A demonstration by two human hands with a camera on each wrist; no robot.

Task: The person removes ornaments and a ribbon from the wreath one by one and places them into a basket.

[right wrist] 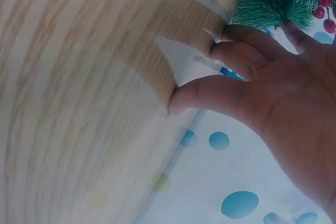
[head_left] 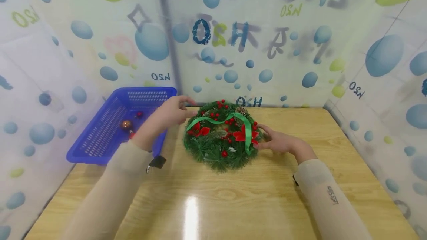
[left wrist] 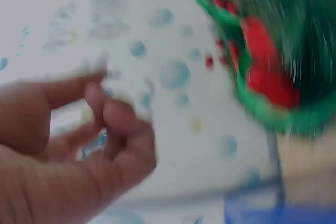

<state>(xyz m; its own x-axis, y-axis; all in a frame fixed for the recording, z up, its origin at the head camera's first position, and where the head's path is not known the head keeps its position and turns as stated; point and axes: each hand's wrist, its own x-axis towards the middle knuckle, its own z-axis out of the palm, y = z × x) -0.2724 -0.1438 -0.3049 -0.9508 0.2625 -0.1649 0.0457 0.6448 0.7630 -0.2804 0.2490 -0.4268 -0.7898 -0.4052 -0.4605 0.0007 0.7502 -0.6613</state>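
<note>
A green Christmas wreath lies on the table, with red poinsettias, red berries and a pinecone among its needles. Across its top runs a loose green ribbon. My left hand hovers beside the wreath's upper left edge, its fingers loosely bent. In the left wrist view that hand has nothing between thumb and fingers, and the wreath is blurred. At the right edge of the wreath, my right hand has its fingers spread, fingertips right at the greenery. The right wrist view shows those fingers mostly extended.
To the left stands a blue plastic basket holding a copper-coloured ball and small red ornaments. The wooden table meets a patterned curtain at its back edge. A small dark tag hangs near the left sleeve.
</note>
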